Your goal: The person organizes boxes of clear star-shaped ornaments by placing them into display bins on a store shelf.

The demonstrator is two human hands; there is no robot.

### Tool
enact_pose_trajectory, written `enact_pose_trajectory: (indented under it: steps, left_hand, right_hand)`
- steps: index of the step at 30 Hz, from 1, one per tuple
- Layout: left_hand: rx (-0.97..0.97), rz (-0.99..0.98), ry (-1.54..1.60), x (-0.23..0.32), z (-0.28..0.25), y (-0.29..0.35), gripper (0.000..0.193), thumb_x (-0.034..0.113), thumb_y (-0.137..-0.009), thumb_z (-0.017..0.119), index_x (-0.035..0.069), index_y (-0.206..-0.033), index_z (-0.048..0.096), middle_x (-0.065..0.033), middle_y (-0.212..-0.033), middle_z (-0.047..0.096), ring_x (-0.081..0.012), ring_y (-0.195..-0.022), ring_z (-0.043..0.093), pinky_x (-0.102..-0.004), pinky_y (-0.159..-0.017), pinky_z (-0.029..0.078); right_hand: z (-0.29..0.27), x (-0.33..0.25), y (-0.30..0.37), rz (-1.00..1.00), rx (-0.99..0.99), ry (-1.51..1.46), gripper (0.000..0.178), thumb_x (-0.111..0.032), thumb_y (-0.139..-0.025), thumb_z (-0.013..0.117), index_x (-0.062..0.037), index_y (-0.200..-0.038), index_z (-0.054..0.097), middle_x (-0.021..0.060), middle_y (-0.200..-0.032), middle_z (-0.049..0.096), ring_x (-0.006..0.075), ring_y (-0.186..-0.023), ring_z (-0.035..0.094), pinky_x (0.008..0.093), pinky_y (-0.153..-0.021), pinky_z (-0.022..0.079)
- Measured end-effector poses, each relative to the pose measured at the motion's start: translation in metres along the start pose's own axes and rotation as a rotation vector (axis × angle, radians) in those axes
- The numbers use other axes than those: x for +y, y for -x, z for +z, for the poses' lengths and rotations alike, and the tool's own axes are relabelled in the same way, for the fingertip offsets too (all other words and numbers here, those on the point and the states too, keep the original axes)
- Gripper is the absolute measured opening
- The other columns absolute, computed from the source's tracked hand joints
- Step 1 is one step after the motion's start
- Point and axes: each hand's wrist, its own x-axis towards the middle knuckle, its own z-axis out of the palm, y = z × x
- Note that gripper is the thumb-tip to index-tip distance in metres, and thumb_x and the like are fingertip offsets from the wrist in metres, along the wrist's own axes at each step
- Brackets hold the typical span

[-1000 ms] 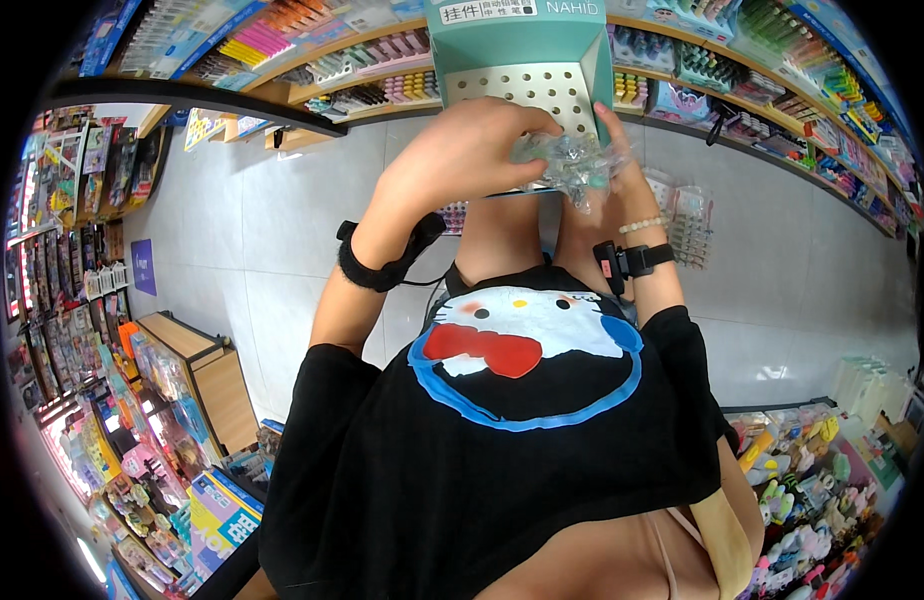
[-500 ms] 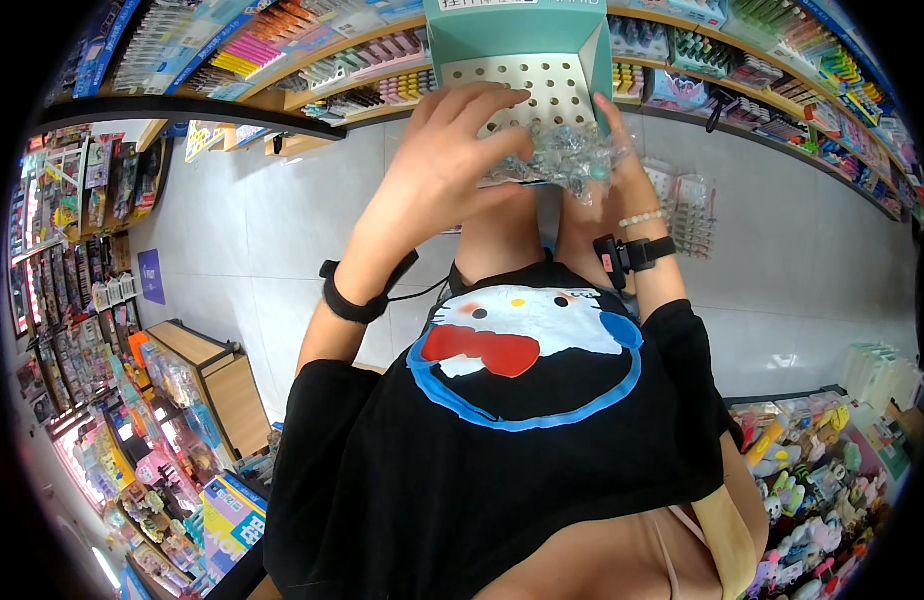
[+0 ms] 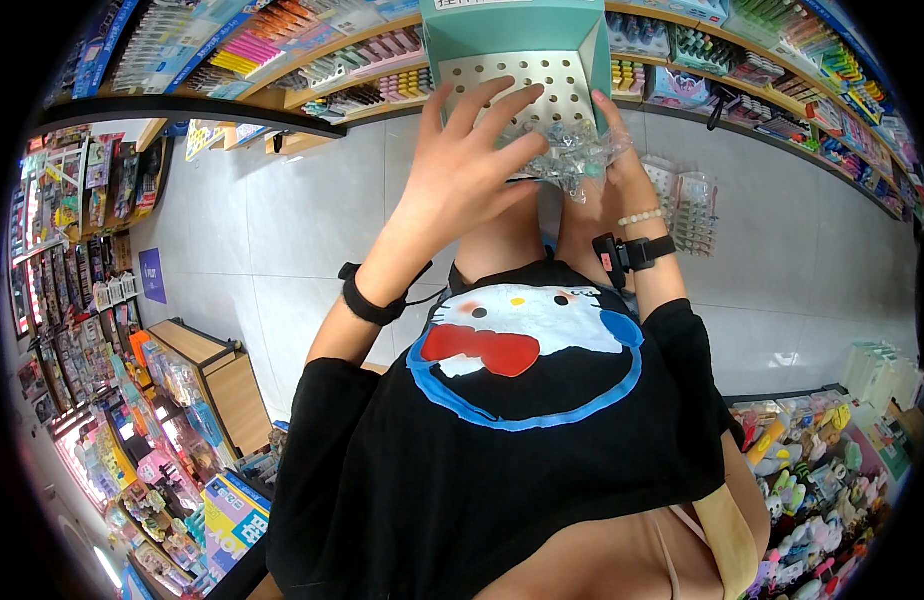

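A mint-green display box (image 3: 512,35) stands at the top of the view, its white inner panel (image 3: 482,70) punched with rows of round holes. Clear plastic packets (image 3: 572,155) with small pale-green and clear pieces are bunched at the box's near right corner. My left hand (image 3: 467,150), palm down with its fingers spread, hovers over the panel's near left part beside the packets. Along the right side of the box, my right hand (image 3: 620,145) grips it with the thumb up the edge; its other fingers are hidden behind the box and packets.
Shelves of pens and stationery (image 3: 382,50) curve across the far side. Flat clear packs (image 3: 694,215) lie on the grey tiled floor (image 3: 312,200) beyond my right wrist. A wooden cabinet (image 3: 232,400) is at left, and plush toys (image 3: 802,490) fill a display at lower right.
My left hand has shifted slightly toward me and to the right, its fingers spreading wider. The right hand keeps its hold, and the box has barely moved.
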Motion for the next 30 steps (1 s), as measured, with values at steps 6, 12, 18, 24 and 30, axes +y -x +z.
enact_pose_trajectory:
  steps: [6,12,18,24,30]
  left_hand:
    - [0.053,-0.052,0.025,-0.001,0.017,0.002,0.030,0.021,-0.064,0.078,0.014,-0.085,0.057,-0.0029,-0.127,0.054,-0.0275,-0.123,0.044,-0.0515,-0.101,0.032]
    - [0.057,-0.117,0.038,0.000,0.022,0.005,0.031,0.022,-0.065,0.077,0.013,-0.087,0.056,-0.0033,-0.119,0.055,-0.0272,-0.119,0.046,-0.0521,-0.096,0.034]
    - [0.036,-0.219,0.425,-0.014,0.008,-0.001,0.022,0.017,-0.072,0.073,0.010,-0.091,0.064,-0.0068,-0.106,0.066,-0.0282,-0.101,0.059,-0.0391,-0.093,0.039]
    - [-0.154,-0.116,0.295,-0.026,-0.002,-0.016,0.016,0.013,-0.077,0.069,0.011,-0.093,0.069,-0.0055,-0.089,0.069,-0.0237,-0.089,0.063,-0.0364,-0.084,0.042]
    - [-0.215,-0.169,0.253,-0.024,0.003,-0.021,0.011,0.016,-0.075,0.071,0.009,-0.084,0.069,-0.0058,-0.078,0.068,-0.0243,-0.080,0.064,-0.0350,-0.079,0.041]
  right_hand:
    - [0.001,-0.001,0.002,-0.041,-0.017,0.057,0.048,-0.033,-0.087,0.063,0.0006,-0.121,0.055,0.0077,-0.112,0.061,0.0156,-0.099,0.059,0.0283,-0.084,0.047]
    - [-0.008,0.004,-0.005,-0.040,0.062,0.123,0.044,-0.033,-0.087,0.062,-0.0007,-0.118,0.058,0.0065,-0.111,0.060,0.0147,-0.100,0.056,0.0282,-0.086,0.044]
    - [0.001,0.000,0.001,-0.081,0.040,0.166,0.043,-0.032,-0.087,0.062,-0.0003,-0.116,0.059,0.0062,-0.109,0.060,0.0141,-0.099,0.056,0.0276,-0.086,0.043]
    - [-0.002,0.000,-0.003,-0.063,0.017,0.152,0.043,-0.031,-0.088,0.061,0.0009,-0.116,0.059,0.0071,-0.109,0.061,0.0143,-0.099,0.056,0.0274,-0.086,0.043]
    - [0.001,0.000,-0.001,-0.188,0.025,0.316,0.042,-0.030,-0.088,0.061,0.0025,-0.115,0.060,0.0087,-0.111,0.060,0.0147,-0.100,0.055,0.0268,-0.087,0.042]
